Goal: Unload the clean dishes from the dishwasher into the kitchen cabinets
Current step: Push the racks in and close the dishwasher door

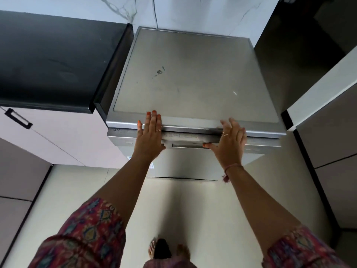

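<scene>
A silver freestanding dishwasher (pixel 193 74) stands below me, seen from above, with its door (pixel 183 167) upright and closed. My left hand (pixel 149 135) lies flat with straight fingers over the front top edge, fingertips on the lid. My right hand (pixel 229 141) spreads over the control panel (pixel 185 136) at the door's top, fingers straight, thumb reaching left along the handle recess (pixel 189 145). The right hand is slightly blurred. No dishes are in view.
A black countertop (pixel 48 59) with a pale cabinet drawer and black handle (pixel 18 118) sits to the left. A dark tall unit (pixel 301 55) and grey cabinet fronts (pixel 332 144) stand on the right. My feet (pixel 168 250) are on the light tiled floor.
</scene>
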`<state>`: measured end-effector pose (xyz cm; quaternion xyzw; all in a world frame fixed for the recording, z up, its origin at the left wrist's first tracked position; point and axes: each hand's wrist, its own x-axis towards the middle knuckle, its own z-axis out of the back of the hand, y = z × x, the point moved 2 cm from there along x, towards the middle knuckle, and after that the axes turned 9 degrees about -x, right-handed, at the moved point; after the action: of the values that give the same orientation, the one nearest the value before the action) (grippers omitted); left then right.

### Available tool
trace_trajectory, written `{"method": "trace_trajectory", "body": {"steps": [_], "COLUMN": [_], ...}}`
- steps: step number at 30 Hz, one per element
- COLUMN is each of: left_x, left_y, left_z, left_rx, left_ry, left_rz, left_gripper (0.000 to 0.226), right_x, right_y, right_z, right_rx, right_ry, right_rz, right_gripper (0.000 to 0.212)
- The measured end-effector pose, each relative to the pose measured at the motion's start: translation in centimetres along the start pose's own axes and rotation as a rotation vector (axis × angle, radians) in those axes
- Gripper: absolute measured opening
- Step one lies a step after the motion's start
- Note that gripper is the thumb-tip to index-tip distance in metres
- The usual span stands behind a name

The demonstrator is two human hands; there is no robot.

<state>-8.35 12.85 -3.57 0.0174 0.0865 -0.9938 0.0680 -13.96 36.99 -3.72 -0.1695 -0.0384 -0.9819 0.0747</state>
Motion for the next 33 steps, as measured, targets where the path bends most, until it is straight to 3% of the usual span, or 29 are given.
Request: {"method": "trace_trajectory", "body": {"steps": [2, 5, 13, 33], "left_x": [1.2, 2.3, 2.6, 2.7], "left_y": [0.4, 1.1, 1.8, 2.4], "left_z": [0.4, 1.1, 1.1, 0.8], "left_rx": [0.022, 0.018, -0.114, -0.136], "left_ry": [-0.025, -0.022, -0.103, -0.301], "left_rz": [-0.034, -0.115, -0.200, -0.300], "left_gripper": [0.111, 0.116, 0.100, 0.074], "right_x": [1.4, 3.0, 3.9, 3.5], "right_y": [-0.6, -1.0, -1.4, -2.1], "right_z": [-0.2, -0.8, -0.9, -1.9], "right_rx": [-0.009, -0.014, 0.072, 0.087], "right_ry": [0.082, 0.167, 0.248, 0.023], "right_rz": [0.168, 0.338, 0.350, 0.372], "right_gripper": [0.105, 0.098, 0.086, 0.068]}}
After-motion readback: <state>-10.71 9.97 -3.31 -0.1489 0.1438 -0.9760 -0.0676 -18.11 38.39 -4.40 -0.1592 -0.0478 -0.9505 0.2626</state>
